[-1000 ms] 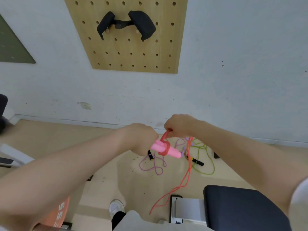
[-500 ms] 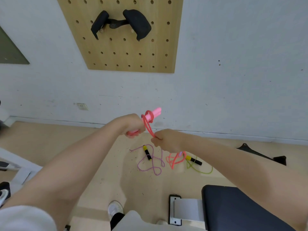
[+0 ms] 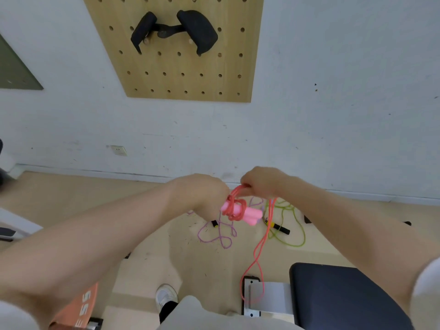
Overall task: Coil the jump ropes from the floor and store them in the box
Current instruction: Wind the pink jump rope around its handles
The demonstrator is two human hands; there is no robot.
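**Pink jump rope half coiled, two more ropes on the floor**

Pink jump rope (image 3: 234, 209) is held up in front of the person, above the floor (image 3: 71, 198) and just short of the wall's base. From the head view, its two pale pink handles (image 3: 250, 214) lie side by side with several turns of cord wound round them. The left hand (image 3: 202, 194) is clenched round the near ends of those handles. The right hand (image 3: 264, 182), just beside the left and touching the cord, pinches a loop of it at the top of the bundle. From that hand a long tail of pink cord (image 3: 258, 253) hangs down in a slack loop towards the grey bench foot (image 3: 269, 298) beside the dark padded seat (image 3: 345, 296).

As a judgement, the coiling of this rope is under way but not finished: the hanging tail has yet to be wound on. Beyond the pink rope, on the floor, a purple rope (image 3: 215, 236) and a green rope (image 3: 294, 225) with black and yellow handles lie loose and uncoiled. No box shows in this view, so nothing can be said to be stored yet.
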